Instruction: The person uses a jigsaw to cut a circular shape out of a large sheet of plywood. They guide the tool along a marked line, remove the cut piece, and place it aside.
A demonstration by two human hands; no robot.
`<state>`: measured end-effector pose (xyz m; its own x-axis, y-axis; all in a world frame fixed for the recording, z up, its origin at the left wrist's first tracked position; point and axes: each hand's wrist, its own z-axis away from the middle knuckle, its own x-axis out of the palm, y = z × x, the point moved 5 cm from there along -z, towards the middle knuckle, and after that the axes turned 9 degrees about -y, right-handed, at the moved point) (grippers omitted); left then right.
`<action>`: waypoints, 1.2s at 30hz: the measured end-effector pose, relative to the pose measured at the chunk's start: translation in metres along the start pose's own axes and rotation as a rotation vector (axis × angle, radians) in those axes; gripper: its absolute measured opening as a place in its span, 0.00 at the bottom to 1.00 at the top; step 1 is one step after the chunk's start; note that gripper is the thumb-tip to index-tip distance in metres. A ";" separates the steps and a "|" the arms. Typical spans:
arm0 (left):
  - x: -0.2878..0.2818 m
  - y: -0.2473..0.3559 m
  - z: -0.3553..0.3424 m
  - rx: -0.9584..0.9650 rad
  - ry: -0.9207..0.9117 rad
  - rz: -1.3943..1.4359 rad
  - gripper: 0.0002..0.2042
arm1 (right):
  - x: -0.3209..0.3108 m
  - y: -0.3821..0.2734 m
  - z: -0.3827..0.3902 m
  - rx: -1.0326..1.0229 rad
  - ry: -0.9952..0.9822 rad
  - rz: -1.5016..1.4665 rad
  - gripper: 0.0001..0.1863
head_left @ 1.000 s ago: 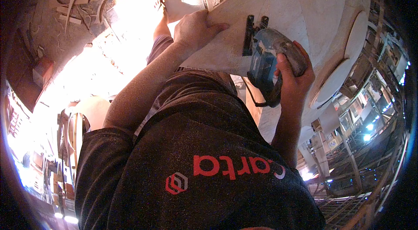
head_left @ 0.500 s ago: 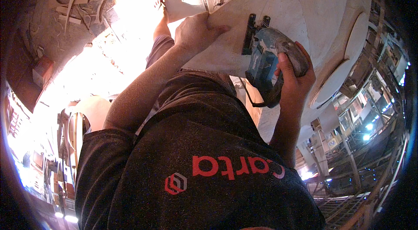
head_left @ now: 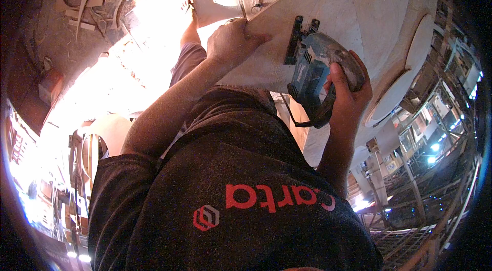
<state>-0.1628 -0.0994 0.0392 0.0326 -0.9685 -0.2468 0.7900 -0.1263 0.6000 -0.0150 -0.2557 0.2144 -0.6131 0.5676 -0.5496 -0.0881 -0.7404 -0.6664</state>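
A blue jigsaw (head_left: pixel 310 76) is held at the face of a pale board (head_left: pixel 379 9), near the board's left edge; bare board is seen beyond, to the right. The jigsaw's handle is enclosed by the grip of the right hand (head_left: pixel 352 86). At the left edge, the left hand (head_left: pixel 231 40) is rested, thumb extended; its hidden fingers' closure cannot be told. Both forearms are angled upward from below.

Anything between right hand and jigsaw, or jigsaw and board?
Nothing visible. The right hand grips the jigsaw by its handle; the base appears to lie on the board. The left hand is apart from it.
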 end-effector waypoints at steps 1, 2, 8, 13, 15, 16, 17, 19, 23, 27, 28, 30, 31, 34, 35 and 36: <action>0.001 -0.001 -0.001 -0.004 -0.004 -0.012 0.33 | 0.000 0.000 0.000 -0.003 0.000 -0.005 0.29; 0.003 -0.003 -0.002 -0.009 -0.008 -0.024 0.34 | 0.000 -0.001 0.000 -0.006 0.001 -0.009 0.29; 0.003 -0.002 -0.002 0.008 0.024 -0.010 0.31 | 0.000 -0.001 -0.003 -0.002 -0.003 -0.014 0.28; 0.003 -0.003 -0.002 -0.001 0.022 0.000 0.31 | 0.000 -0.001 -0.004 -0.006 0.008 -0.013 0.28; 0.003 -0.002 -0.003 -0.011 0.013 -0.009 0.31 | 0.001 -0.004 -0.005 -0.002 0.008 -0.011 0.28; 0.002 -0.002 -0.003 -0.008 0.009 -0.009 0.31 | 0.001 -0.005 -0.005 -0.003 0.010 -0.003 0.28; 0.002 -0.001 -0.002 -0.006 0.004 -0.010 0.31 | 0.001 -0.006 -0.005 -0.003 0.012 0.004 0.27; 0.001 -0.001 -0.001 -0.012 0.005 -0.015 0.31 | 0.001 -0.008 -0.006 0.006 0.022 0.011 0.27; 0.003 -0.002 -0.002 -0.021 -0.006 -0.037 0.31 | 0.002 -0.009 -0.007 0.027 0.036 0.001 0.27; 0.000 0.001 0.000 -0.015 -0.012 -0.031 0.32 | 0.002 -0.010 -0.008 0.040 0.046 -0.005 0.28; 0.002 -0.001 -0.002 -0.004 -0.019 -0.038 0.34 | 0.002 -0.011 -0.008 0.045 0.049 -0.010 0.28; 0.006 -0.006 -0.006 0.018 -0.032 -0.052 0.38 | 0.002 -0.012 -0.009 0.046 0.053 -0.018 0.28; 0.007 -0.007 -0.007 0.015 -0.032 -0.057 0.38 | 0.002 -0.011 -0.009 0.042 0.053 -0.022 0.28; 0.008 -0.007 -0.008 0.009 -0.036 -0.064 0.39 | 0.002 -0.009 -0.011 0.043 0.048 -0.033 0.28; 0.007 -0.007 -0.008 0.008 -0.038 -0.061 0.39 | 0.002 -0.009 -0.011 0.046 0.045 -0.037 0.28; 0.005 -0.005 -0.006 0.007 -0.039 -0.056 0.40 | 0.002 -0.010 -0.011 0.045 0.046 -0.034 0.28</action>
<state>-0.1628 -0.1021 0.0304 -0.0359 -0.9674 -0.2505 0.7858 -0.1822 0.5911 -0.0065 -0.2431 0.2143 -0.5726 0.6081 -0.5498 -0.1444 -0.7350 -0.6625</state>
